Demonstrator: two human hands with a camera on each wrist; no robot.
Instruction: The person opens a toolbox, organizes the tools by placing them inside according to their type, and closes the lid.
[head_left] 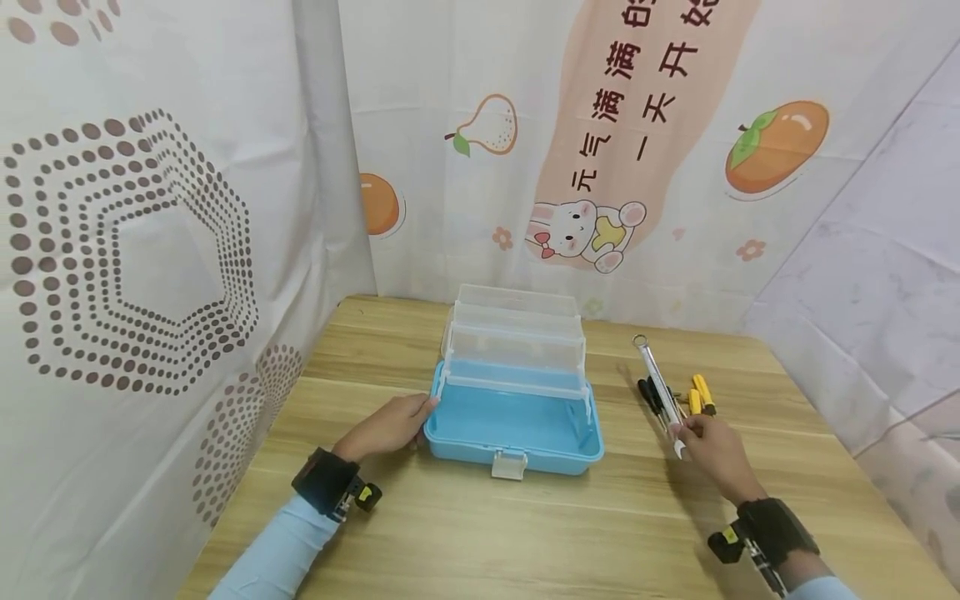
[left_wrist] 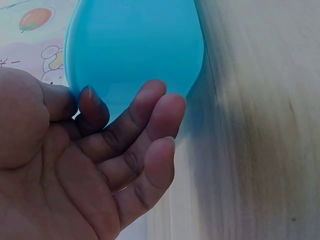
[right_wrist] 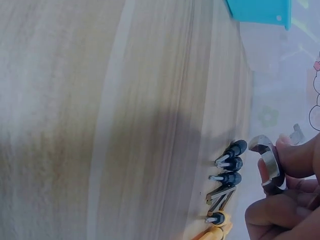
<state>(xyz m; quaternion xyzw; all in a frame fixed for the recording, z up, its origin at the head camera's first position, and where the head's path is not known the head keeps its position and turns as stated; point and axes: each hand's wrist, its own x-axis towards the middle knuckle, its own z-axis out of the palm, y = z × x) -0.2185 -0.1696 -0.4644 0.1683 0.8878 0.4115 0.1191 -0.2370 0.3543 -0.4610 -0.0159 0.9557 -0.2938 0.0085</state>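
Note:
A light blue toolbox (head_left: 465,450) stands on the table with its clear tiered lid (head_left: 517,342) raised, and the bottom compartment shows bare blue plastic. My left hand (head_left: 390,427) is at its left end. In the left wrist view, thumb and index finger pinch the rim of the blue wall (left_wrist: 135,45), while the other fingers curl loosely beside it. Over on the right, my right hand (head_left: 716,454) holds a silver combination wrench (head_left: 657,379) near its open-jaw end (right_wrist: 270,162), the ring end pointing away from me. The wrench is tilted up above the other tools.
Black-handled screwdrivers (head_left: 648,395) lie beneath the wrench on the wooden table (head_left: 450,533). Beside them are yellow-handled tools (head_left: 702,388) and several small metal pieces (right_wrist: 220,196). Printed curtains (head_left: 420,267) hang behind the table and along both sides.

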